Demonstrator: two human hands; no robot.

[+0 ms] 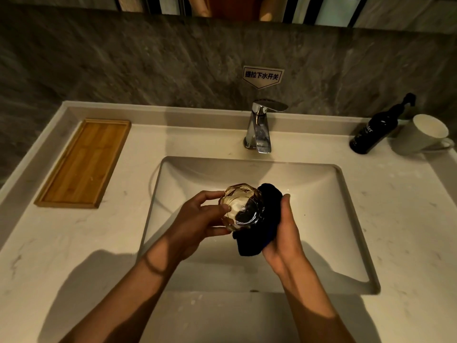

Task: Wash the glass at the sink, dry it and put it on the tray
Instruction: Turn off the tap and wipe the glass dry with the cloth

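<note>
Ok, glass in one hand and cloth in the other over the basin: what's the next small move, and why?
Probably keep wiping: turn the glass in the left hand against the dark cloth held by the right hand. The cloth covers only one side, and the wooden tray waits empty.

Faceted amber glass (239,206) above sink (346,219); wooden tray (84,164) bare.
</note>
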